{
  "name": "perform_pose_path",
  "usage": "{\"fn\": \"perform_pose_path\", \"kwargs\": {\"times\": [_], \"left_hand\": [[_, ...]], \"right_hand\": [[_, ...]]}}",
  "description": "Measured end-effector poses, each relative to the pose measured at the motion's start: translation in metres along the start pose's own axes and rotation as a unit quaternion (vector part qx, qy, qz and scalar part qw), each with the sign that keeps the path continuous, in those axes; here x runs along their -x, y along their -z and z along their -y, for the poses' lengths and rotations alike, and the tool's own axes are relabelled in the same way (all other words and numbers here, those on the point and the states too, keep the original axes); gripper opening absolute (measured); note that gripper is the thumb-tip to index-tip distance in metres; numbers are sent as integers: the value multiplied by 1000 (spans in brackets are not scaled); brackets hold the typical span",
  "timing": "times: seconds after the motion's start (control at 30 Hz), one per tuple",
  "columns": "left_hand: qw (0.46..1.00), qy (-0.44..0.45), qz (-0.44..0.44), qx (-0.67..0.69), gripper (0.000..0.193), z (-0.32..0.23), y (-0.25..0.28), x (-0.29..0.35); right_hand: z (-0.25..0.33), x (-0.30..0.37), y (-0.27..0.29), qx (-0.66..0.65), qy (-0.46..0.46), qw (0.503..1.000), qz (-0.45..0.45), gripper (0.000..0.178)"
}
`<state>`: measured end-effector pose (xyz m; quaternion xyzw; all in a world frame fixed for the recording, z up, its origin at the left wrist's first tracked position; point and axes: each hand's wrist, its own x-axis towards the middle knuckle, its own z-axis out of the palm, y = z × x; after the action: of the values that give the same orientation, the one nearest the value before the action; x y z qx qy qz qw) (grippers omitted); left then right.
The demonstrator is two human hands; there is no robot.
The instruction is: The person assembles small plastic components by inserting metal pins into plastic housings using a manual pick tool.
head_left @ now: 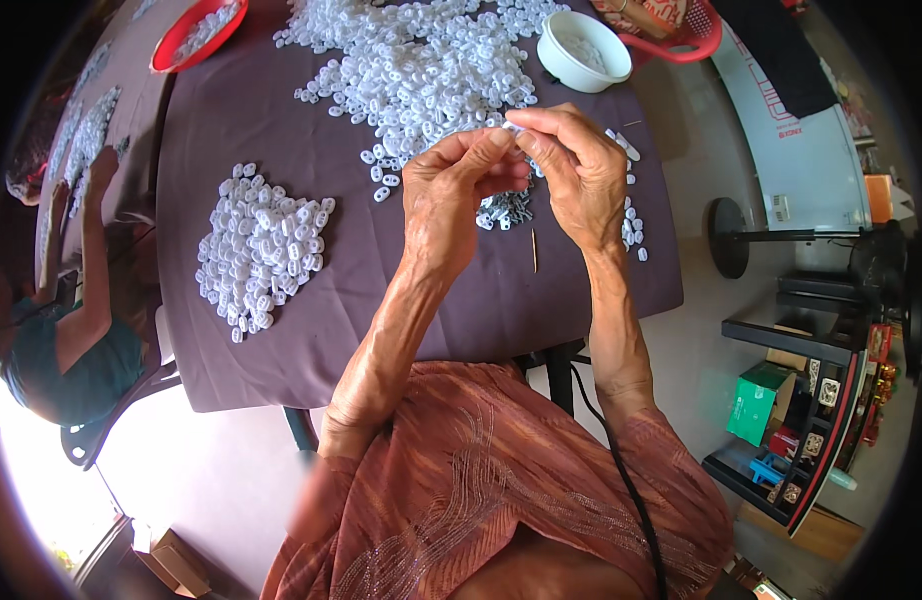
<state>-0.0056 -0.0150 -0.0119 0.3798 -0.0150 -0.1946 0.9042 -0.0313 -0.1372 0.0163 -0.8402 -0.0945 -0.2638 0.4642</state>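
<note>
My left hand [444, 195] and my right hand [581, 185] meet above the table. Between their fingertips is a small white plastic piece [512, 126], mostly covered by the fingers; both hands pinch at it. Just under my hands lies a small heap of dark grey metal bits [506, 212], partly hidden by the left fingers. A thin wooden stick [535, 250] rests on the cloth between my wrists. Beyond my hands spreads a large heap of white oval pieces with two openings each [421, 75]. To the left sits a smaller pile of similar pieces [261, 250].
A white bowl [584, 52] with pieces in it stands far right, by a red basket [693, 40]. Loose white pieces [631, 225] lie beside my right wrist. A red bowl [201, 35] is far left. Another person [76, 330] works at the left. A shelf [781, 400] stands right.
</note>
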Motion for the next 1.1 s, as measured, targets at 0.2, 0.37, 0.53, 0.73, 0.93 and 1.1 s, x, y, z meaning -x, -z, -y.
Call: {"fn": "perform_pose_path", "kwargs": {"times": [0.2,0.37,0.53,0.73,0.93,1.1], "left_hand": [[999,40,-1,24,15,-3,6,-4],[997,52,-16,48,16,-4,4,-3],[996,70,5,48,16,-2,8,-5],[995,80,46,42,17,-3,14,-8],[994,95,24,38,17,-2,12,-9],[995,90,29,33,17,-1,12,-8]], "right_hand": [[3,3,-2,12,-15,1000,6,24],[2,4,-8,126,60,990,3,33],[0,2,-5,155,92,984,18,33],[4,2,1,127,61,989,42,31],[2,4,2,130,69,988,45,31],[2,2,4,107,58,991,55,30]]}}
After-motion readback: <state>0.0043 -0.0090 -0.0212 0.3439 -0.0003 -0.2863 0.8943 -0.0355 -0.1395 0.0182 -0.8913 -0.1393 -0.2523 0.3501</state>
